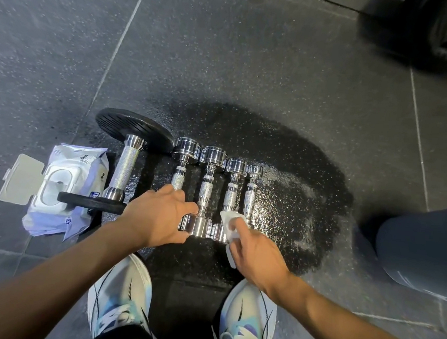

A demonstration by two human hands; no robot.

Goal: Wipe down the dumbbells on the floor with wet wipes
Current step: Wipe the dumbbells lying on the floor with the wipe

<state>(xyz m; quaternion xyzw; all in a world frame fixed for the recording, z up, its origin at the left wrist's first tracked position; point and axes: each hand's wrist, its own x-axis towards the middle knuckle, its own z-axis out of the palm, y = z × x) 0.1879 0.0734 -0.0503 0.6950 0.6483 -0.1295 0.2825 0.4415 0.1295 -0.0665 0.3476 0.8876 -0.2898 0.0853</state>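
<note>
Several chrome dumbbells (207,186) lie side by side on the dark rubber floor, handles pointing away from me. To their left lies a larger dumbbell (124,172) with black plates. My left hand (159,216) rests over the near end of the leftmost chrome dumbbell, fingers curled round it. My right hand (258,246) holds a white wet wipe (231,222) against the near ends of the two right-hand dumbbells.
An open pack of wet wipes (59,185) lies at the left, lid flipped up. A wet patch (293,200) darkens the floor around the dumbbells. My two shoes (120,294) stand just below. A dark-clothed leg (421,247) is at the right, a black object (435,27) at the top right.
</note>
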